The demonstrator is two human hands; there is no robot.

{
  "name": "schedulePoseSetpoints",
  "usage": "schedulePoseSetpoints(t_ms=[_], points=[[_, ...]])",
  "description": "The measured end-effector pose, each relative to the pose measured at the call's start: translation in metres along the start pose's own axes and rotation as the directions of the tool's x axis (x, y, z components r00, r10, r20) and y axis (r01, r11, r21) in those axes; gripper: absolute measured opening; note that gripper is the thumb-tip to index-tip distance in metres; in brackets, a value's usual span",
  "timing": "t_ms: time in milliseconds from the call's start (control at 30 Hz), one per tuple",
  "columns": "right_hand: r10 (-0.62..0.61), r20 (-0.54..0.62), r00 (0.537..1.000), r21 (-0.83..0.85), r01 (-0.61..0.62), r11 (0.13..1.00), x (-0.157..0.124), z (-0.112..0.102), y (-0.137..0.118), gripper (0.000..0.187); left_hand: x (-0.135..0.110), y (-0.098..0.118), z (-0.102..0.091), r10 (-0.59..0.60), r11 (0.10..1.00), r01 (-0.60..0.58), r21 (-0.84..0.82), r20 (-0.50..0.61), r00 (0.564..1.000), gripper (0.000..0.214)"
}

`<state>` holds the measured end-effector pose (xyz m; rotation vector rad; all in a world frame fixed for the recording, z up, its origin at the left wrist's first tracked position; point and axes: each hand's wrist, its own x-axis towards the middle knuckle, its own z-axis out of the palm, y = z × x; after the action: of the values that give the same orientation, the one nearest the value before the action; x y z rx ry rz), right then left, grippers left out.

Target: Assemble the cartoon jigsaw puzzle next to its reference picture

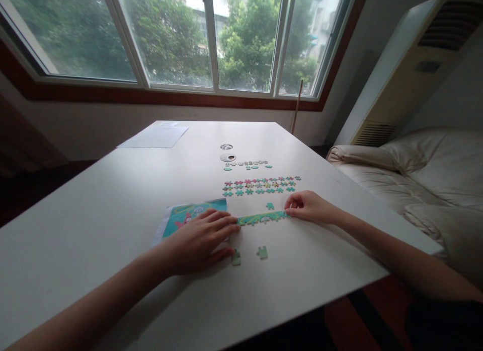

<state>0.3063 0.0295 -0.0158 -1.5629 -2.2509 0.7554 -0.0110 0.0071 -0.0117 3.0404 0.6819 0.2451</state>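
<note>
A strip of joined jigsaw pieces (260, 218), green with a wavy yellow band, is being framed between two bare hands on a white worktop (302, 285). At its right end, the thumb and fingers of the right hand (308, 206) are being kept curled close together; whether a piece is being pinched between them cannot be told. At the left end, the left hand (206, 231) is being held palm down, its fingers outstretched and its fingertips being placed at the strip's edge.

Beneath the left hand, a printed picture sheet (174, 224) in turquoise, with a pink figure, is being partly covered. By the left thumb, a pale green jigsaw piece (236, 259) is being seen; contact cannot be made out. A second pale piece (263, 252) is being shown to its right, and a teal piece (269, 206) just beyond the strip.

Farther back, three rows of colourful loose pieces (259, 185) are being displayed, followed by smaller rows of pieces (249, 163) and two round discs (228, 157). White paper (156, 136) is being supported near the far left edge. The scene is being lit through a wide window (245, 44), flanked by a cream sofa (381, 164).
</note>
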Motion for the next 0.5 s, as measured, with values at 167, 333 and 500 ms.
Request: schedulePoseSetpoints(t_ms=[167,333,500], points=[[-0.006,0.043,0.999,0.071,0.003,0.997,0.003,-0.013,0.007,0.024,0.0,0.0,-0.001,0.0,1.0,0.0,0.002,-0.008,1.0,0.035],[0.094,-0.054,0.994,-0.125,-0.101,0.987,0.004,-0.053,0.035,0.026,-0.001,-0.001,0.0,0.003,1.0,-0.003,0.0,-0.02,1.0,0.034],[0.166,0.077,0.983,-0.089,-0.159,0.983,0.005,-0.071,0.063,0.033,-0.001,-0.001,0.001,-0.004,1.0,0.004,0.008,-0.018,1.0,0.035]])
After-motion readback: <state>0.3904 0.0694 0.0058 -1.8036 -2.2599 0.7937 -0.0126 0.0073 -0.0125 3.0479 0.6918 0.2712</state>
